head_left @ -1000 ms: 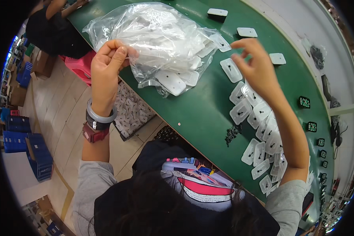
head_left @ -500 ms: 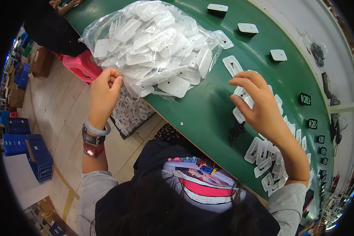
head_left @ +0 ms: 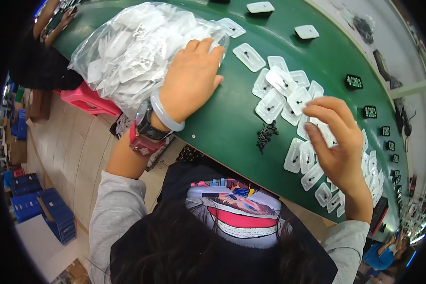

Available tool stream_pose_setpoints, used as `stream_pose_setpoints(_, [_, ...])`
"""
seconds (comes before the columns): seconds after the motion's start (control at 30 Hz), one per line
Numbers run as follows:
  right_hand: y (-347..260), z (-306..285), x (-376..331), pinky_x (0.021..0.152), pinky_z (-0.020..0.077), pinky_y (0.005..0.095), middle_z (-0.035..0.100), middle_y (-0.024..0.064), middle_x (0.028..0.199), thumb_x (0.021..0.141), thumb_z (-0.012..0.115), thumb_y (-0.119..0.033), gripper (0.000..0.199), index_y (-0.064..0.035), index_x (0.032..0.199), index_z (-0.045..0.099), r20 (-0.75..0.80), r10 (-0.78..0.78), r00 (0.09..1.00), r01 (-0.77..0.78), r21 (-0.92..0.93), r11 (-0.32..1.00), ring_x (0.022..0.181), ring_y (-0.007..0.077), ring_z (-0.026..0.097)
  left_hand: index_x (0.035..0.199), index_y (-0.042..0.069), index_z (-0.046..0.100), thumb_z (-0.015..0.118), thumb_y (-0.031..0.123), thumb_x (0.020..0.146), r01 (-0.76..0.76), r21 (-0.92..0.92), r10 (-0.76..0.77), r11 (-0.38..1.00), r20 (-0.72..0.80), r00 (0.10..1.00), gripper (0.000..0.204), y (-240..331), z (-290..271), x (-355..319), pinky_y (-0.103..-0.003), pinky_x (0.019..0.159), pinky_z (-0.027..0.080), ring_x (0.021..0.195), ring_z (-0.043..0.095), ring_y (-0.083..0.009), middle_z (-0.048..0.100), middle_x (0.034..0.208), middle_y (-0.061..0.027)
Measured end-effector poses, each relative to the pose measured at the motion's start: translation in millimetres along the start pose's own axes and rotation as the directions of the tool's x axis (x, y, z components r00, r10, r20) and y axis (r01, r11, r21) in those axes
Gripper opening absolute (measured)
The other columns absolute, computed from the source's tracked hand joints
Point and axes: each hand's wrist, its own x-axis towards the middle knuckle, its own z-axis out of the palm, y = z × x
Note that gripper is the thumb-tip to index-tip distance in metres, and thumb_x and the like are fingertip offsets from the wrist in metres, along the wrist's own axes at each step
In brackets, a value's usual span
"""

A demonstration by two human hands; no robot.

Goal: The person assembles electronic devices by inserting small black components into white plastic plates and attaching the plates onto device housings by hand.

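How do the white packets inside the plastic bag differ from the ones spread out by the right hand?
The bagged packets are heaped together inside the clear plastic bag, under the left hand; the loose packets lie flat on the green table, some overlapping, beside the right hand. The loose ones show small dark parts inside; the bagged ones look blurred. Both are small white rounded rectangles.

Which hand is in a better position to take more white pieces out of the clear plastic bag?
Probably the left hand: it rests on the clear plastic bag. The right hand is apart, over the loose white pieces on the green table.
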Motion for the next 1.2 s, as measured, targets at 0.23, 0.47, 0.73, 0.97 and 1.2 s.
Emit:
stream_pose_setpoints(0.23, [20, 10, -39, 0.074, 0.0474, 0.0305, 0.061, 0.008, 0.096, 0.078, 0.065, 0.003, 0.02, -0.0032, 0.097, 0.063, 0.112, 0.22, 0.969, -0.225, 0.035, 0.974, 0.085, 0.0234, 0.058, 0.101, 0.006, 0.06, 0.067, 0.011, 0.077, 0.06, 0.039, -0.062, 0.997, 0.067, 0.996, 0.026, 3, 7, -2, -0.035, 0.073, 0.049, 0.086, 0.059, -0.0288, 0.063, 0.099, -0.0105])
stream_pose_setpoints(0.47, [37, 40, -30, 0.07, 0.0486, 0.035, 0.056, 0.0085, 0.087, 0.082, 0.064, -0.006, 0.009, -0.0035, 0.09, 0.061, 0.35, 0.239, 0.905, -0.243, -0.035, 0.969, 0.08, 0.0267, 0.058, 0.098, 0.006, 0.061, 0.064, 0.012, 0.079, 0.275, -0.264, -0.282, 0.925, 0.012, 0.959, 0.02, 20, -35, 2, -0.036, 0.072, 0.049, 0.082, 0.06, -0.0301, 0.064, 0.088, -0.0115])
stream_pose_setpoints(0.73, [34, 48, -30, 0.069, 0.0484, 0.0367, 0.054, 0.0093, 0.087, 0.084, 0.061, -0.005, 0.004, -0.0031, 0.087, 0.059, 0.36, 0.237, 0.902, -0.233, -0.055, 0.971, 0.078, 0.0285, 0.058, 0.101, 0.006, 0.061, 0.062, 0.008, 0.08, 0.415, -0.446, -0.207, 0.793, 0.444, 0.872, 0.021, 21, -31, -3, -0.036, 0.073, 0.049, 0.084, 0.061, -0.029, 0.065, 0.097, -0.0111])
stream_pose_setpoints(0.97, [28, 52, -41, 0.068, 0.0476, 0.0366, 0.052, 0.0091, 0.09, 0.084, 0.059, -0.003, 0.003, -0.0024, 0.084, 0.056, 0.27, 0.169, 0.948, -0.102, -0.244, 0.964, 0.075, 0.0299, 0.055, 0.111, 0.005, 0.061, 0.062, 0.005, 0.08, 0.316, -0.477, -0.192, 0.82, 0.291, 0.937, 0.032, 25, -45, -5, -0.032, 0.078, 0.048, 0.086, 0.059, -0.024, 0.065, 0.108, -0.0089])
stream_pose_setpoints(1.2, [17, 24, -26, 0.069, 0.047, 0.0296, 0.056, 0.007, 0.089, 0.081, 0.061, 0.004, 0.007, -0.0013, 0.084, 0.059, 0.273, 0.297, 0.915, -0.326, 0.067, 0.943, 0.075, 0.0223, 0.056, 0.114, 0.006, 0.061, 0.061, 0.001, 0.077, -0.076, -0.507, 0.242, 0.858, 0.271, 0.932, 0.037, 18, -31, -13, -0.033, 0.086, 0.047, 0.094, 0.057, -0.0259, 0.062, 0.114, -0.0073])
